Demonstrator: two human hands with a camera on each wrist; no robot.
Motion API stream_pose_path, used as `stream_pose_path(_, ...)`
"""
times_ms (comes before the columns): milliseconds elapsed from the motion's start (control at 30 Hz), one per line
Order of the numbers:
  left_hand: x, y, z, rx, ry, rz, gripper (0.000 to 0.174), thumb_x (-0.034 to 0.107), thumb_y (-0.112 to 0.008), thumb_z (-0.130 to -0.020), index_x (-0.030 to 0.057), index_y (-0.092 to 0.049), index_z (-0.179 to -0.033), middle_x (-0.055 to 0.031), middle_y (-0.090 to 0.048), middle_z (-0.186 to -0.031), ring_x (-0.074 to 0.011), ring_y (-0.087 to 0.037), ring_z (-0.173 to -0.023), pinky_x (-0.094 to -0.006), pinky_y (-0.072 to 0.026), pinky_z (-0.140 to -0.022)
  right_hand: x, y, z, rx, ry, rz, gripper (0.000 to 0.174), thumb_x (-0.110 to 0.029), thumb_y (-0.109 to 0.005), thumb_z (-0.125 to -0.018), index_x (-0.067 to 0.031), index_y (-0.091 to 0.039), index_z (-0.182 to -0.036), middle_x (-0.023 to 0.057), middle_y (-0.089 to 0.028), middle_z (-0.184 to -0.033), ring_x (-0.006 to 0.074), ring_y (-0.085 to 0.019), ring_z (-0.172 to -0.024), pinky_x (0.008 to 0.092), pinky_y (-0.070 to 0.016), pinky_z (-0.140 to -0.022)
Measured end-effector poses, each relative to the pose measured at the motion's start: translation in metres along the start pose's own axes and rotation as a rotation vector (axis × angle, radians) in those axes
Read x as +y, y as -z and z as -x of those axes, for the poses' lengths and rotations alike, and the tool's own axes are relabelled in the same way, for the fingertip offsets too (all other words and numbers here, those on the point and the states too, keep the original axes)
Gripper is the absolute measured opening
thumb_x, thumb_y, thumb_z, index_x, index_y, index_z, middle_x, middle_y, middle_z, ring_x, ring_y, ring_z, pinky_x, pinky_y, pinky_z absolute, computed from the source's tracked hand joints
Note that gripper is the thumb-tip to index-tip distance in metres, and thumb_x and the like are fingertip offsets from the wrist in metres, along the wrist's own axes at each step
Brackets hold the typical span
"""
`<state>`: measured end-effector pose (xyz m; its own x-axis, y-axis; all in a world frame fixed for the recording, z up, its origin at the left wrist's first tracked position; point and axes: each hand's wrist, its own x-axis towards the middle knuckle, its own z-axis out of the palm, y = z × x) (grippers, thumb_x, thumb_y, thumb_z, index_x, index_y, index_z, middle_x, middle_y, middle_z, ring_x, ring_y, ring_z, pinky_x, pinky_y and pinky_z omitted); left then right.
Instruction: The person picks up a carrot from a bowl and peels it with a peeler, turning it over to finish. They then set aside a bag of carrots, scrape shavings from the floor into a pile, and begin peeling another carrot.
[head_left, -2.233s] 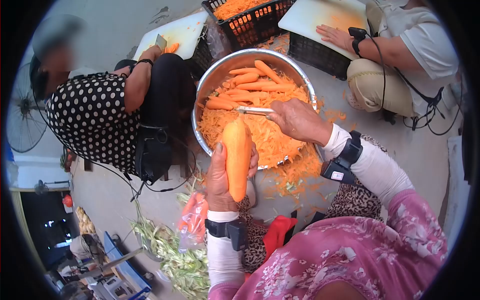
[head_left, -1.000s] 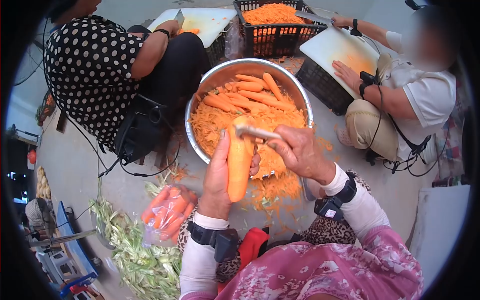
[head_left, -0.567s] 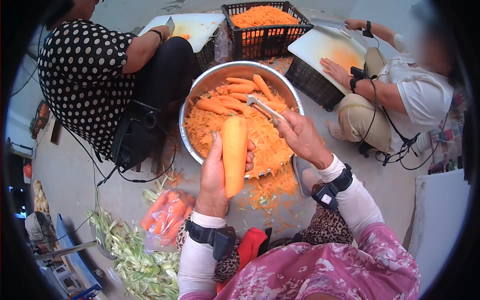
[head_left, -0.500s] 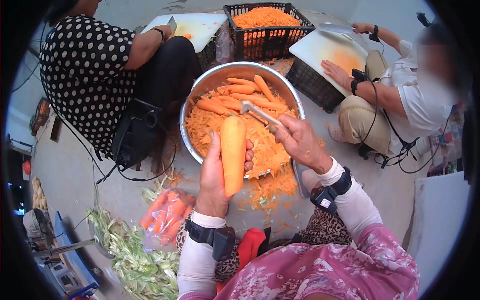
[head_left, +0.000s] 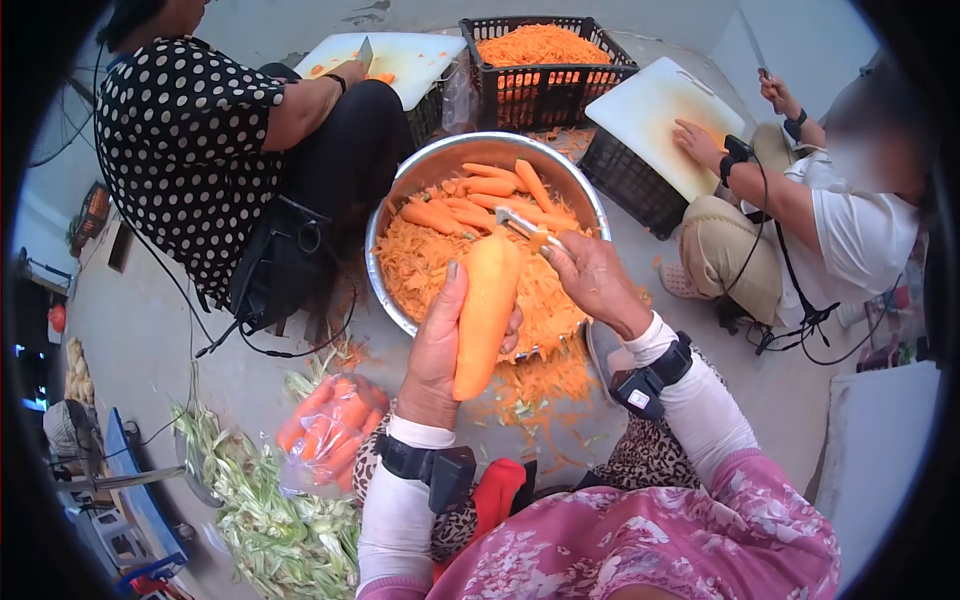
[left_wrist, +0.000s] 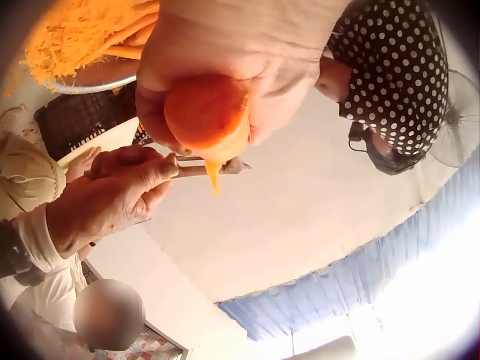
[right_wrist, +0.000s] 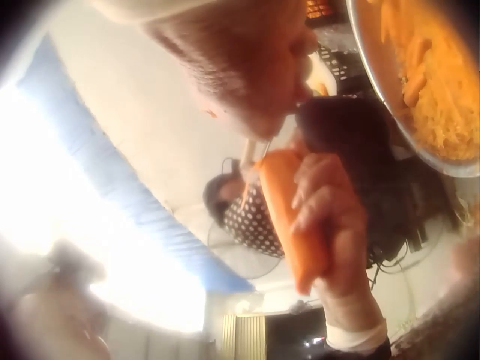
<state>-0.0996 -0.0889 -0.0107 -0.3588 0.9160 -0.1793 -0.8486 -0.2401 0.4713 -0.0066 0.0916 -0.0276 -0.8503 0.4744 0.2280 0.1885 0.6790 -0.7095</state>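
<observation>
My left hand (head_left: 437, 340) grips a thick peeled carrot (head_left: 487, 310), its fingers wrapped round the side and the thumb along it. The carrot points up and away, over the near side of a metal basin (head_left: 398, 318). In my right hand (head_left: 597, 282) is a peeler (head_left: 518, 222), its head right at the carrot's far end. From the left wrist view, a thin strip of carrot peel (left_wrist: 214, 178) hangs by the peeler's head. The right wrist view shows the left hand (right_wrist: 330, 210) round the carrot from the side. Whole carrots (head_left: 490, 186) lie on shreds (head_left: 410, 255) in the basin.
Carrot shreds are scattered on the floor (head_left: 545, 385) before the basin. A bag of carrots (head_left: 330, 425) and a heap of husks (head_left: 285, 525) lie at left. Two people with knives sit by cutting boards (head_left: 660, 110) on crates. Another black crate (head_left: 540, 95) holds shreds.
The peeler ran along the carrot, lifted off it, and is now back at its far end. The carrot has tilted slightly rightward. The person at right has raised their knife.
</observation>
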Motion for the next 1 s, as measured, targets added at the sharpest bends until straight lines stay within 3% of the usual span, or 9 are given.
stream_pose_path(200, 0.002, 0.005, -0.008, 0.164, -0.099, -0.066, 0.052, 0.051, -0.039, -0.096, 0.0039, -0.053, -0.113, -0.01, -0.056, -0.089, -0.0199, -0.055, -0.073, -0.0277, -0.0444, -0.056, -0.031, 0.016, 0.011, 0.019, 0.011, -0.256, 0.019, -0.015, -0.058, -0.088, 0.0003, -0.051, -0.079, 0.0194, -0.053, -0.064, 0.0374, -0.053, -0.057, 0.0398, -0.0408, -0.052)
stream_pose_path(300, 0.0, 0.006, -0.009, 0.283, -0.121, -0.156, 0.052, 0.051, -0.041, -0.095, 0.0024, -0.055, -0.11, -0.0081, -0.06, -0.082, -0.0156, -0.059, -0.066, -0.0272, -0.0501, -0.056, -0.049, 0.025, 0.018, -0.133, 0.166, -0.239, 0.019, -0.014, -0.058, -0.088, 0.0003, -0.05, -0.078, 0.0191, -0.054, -0.066, 0.0382, -0.054, -0.059, 0.0409, -0.0412, -0.052)
stream_pose_path(433, -0.007, 0.005, -0.012, 0.34, -0.141, -0.186, 0.051, 0.05, -0.041, -0.096, 0.0021, -0.055, -0.108, -0.008, -0.059, -0.079, -0.0156, -0.058, -0.063, -0.0264, -0.0493, -0.054, -0.04, 0.017, 0.024, -0.13, 0.23, -0.116, 0.019, -0.014, -0.057, -0.087, 0.0002, -0.049, -0.077, 0.0197, -0.055, -0.069, 0.0396, -0.056, -0.063, 0.0423, -0.0421, -0.053)
stream_pose_path(600, -0.006, 0.012, -0.01, 0.005, -0.019, -0.138, 0.052, 0.048, -0.037, -0.097, 0.0009, -0.053, -0.108, -0.0085, -0.058, -0.083, -0.0172, -0.058, -0.065, -0.0271, -0.0498, -0.055, -0.006, 0.016, 0.006, -0.027, 0.087, 0.126, 0.02, -0.016, -0.058, -0.087, 0.0004, -0.051, -0.078, 0.0216, -0.054, -0.063, 0.0416, -0.056, -0.061, 0.0458, -0.0415, -0.052)
stream_pose_path(767, -0.007, 0.001, -0.014, 0.022, -0.076, -0.096, 0.055, 0.05, -0.034, -0.097, 0.0008, -0.052, -0.112, -0.0107, -0.059, -0.089, -0.0181, -0.058, -0.069, -0.028, -0.0488, -0.057, 0.007, 0.014, 0.005, 0.009, -0.05, -0.046, 0.02, -0.017, -0.058, -0.088, 0.0004, -0.053, -0.079, 0.0206, -0.054, -0.062, 0.0392, -0.055, -0.057, 0.0429, -0.0401, -0.05)
stream_pose_path(833, -0.006, 0.004, -0.016, 0.092, -0.078, -0.179, 0.056, 0.051, -0.033, -0.097, 0.0009, -0.052, -0.113, -0.0113, -0.059, -0.09, -0.0183, -0.058, -0.071, -0.0285, -0.0489, -0.058, -0.006, 0.019, 0.011, 0.033, -0.007, -0.115, 0.02, -0.018, -0.055, -0.091, 0.0006, -0.058, -0.085, 0.0129, -0.054, -0.062, 0.0181, -0.054, -0.054, 0.0333, -0.0414, -0.051)
stream_pose_path(867, -0.007, 0.005, -0.017, 0.118, -0.065, -0.108, 0.057, 0.052, -0.032, -0.097, 0.0013, -0.052, -0.113, -0.0115, -0.059, -0.089, -0.0184, -0.058, -0.071, -0.0292, -0.0495, -0.059, -0.015, 0.022, 0.015, 0.035, -0.012, -0.118, 0.02, -0.018, -0.055, -0.091, 0.0006, -0.058, -0.085, 0.0129, -0.054, -0.062, 0.0181, -0.054, -0.054, 0.0333, -0.0414, -0.051)
stream_pose_path(933, -0.007, 0.005, -0.017, 0.148, -0.054, -0.04, 0.058, 0.053, -0.032, -0.097, 0.0018, -0.052, -0.114, -0.0117, -0.06, -0.089, -0.0185, -0.058, -0.071, -0.0298, -0.05, -0.061, -0.031, 0.026, 0.022, -0.062, 0.073, -0.259, 0.018, -0.015, -0.057, -0.089, 0.0002, -0.052, -0.081, 0.0176, -0.052, -0.063, 0.0351, -0.055, -0.058, 0.0391, -0.0413, -0.052)
stream_pose_path(1000, -0.006, 0.005, -0.016, 0.1, -0.1, 0.005, 0.057, 0.053, -0.033, -0.096, 0.0029, -0.053, -0.113, -0.0111, -0.061, -0.09, -0.0184, -0.059, -0.072, -0.0301, -0.0503, -0.061, -0.035, 0.022, 0.027, -0.101, 0.138, -0.255, 0.018, -0.016, -0.058, -0.088, -0.0004, -0.051, -0.081, 0.0172, -0.052, -0.066, 0.0351, -0.056, -0.06, 0.0396, -0.0427, -0.053)
